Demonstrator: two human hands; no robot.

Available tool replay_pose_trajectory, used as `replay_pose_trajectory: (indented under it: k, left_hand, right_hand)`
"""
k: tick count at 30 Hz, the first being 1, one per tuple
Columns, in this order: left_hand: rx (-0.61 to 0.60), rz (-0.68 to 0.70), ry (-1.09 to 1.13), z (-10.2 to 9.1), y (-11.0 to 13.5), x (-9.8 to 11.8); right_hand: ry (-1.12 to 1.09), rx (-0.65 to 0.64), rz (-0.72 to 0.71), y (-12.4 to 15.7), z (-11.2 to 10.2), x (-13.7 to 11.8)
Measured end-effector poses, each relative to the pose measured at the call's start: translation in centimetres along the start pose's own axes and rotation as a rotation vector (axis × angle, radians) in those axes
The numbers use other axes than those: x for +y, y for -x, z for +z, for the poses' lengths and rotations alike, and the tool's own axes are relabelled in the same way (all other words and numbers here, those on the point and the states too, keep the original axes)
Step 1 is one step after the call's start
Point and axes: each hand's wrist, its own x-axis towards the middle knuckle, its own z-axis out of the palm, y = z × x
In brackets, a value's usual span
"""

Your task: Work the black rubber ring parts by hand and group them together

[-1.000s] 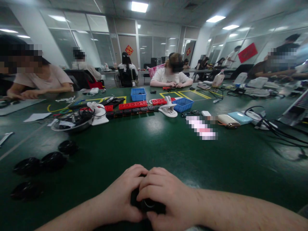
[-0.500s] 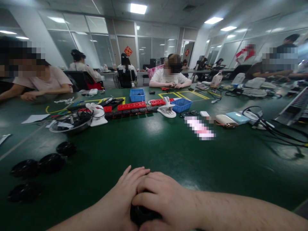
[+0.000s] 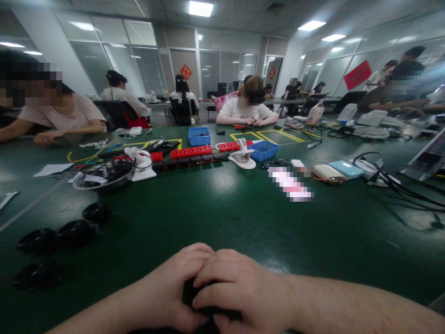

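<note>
Nowhere can writing be read: the red diamond plaque (image 3: 187,71) on the far glass wall and the red banner (image 3: 358,74) at the right are too blurred, and one item on the table (image 3: 243,218) is pixelated. At the near edge of the table, a small black part (image 3: 189,291) is clasped between both hands, the left hand (image 3: 170,294) and the right hand (image 3: 239,287) closed around it with fingers touching; most of it is hidden by them. To the left, four black discs (image 3: 74,232) are laid well apart from the hands, and beyond them a clear bowl (image 3: 102,176) is set. Across the middle, red power strips (image 3: 191,151), two blue bins (image 3: 264,150) and a white clamp stand (image 3: 242,157) are lined up, with cables (image 3: 399,185) spread at the right. Between that row and the hands, a broad stretch of green surface is left bare
</note>
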Motion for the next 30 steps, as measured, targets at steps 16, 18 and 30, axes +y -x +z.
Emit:
replay_pose_trajectory:
  k: [16, 18, 30]
  left_hand:
    - [0.180, -0.290, -0.176, 2.4, 0.1, -0.2]
    - [0.164, -0.262, -0.111, 1.9, -0.1, 0.0]
    - [-0.069, -0.072, 0.100, -0.1, 0.0, 0.1]
  right_hand:
    - [0.101, 0.008, 0.375, 0.3, 1.0, -0.2]
    - [0.060, 0.017, 0.353, 0.2, 0.9, -0.1]
    - [0.040, -0.079, 0.098, -0.1, -0.3, -0.4]
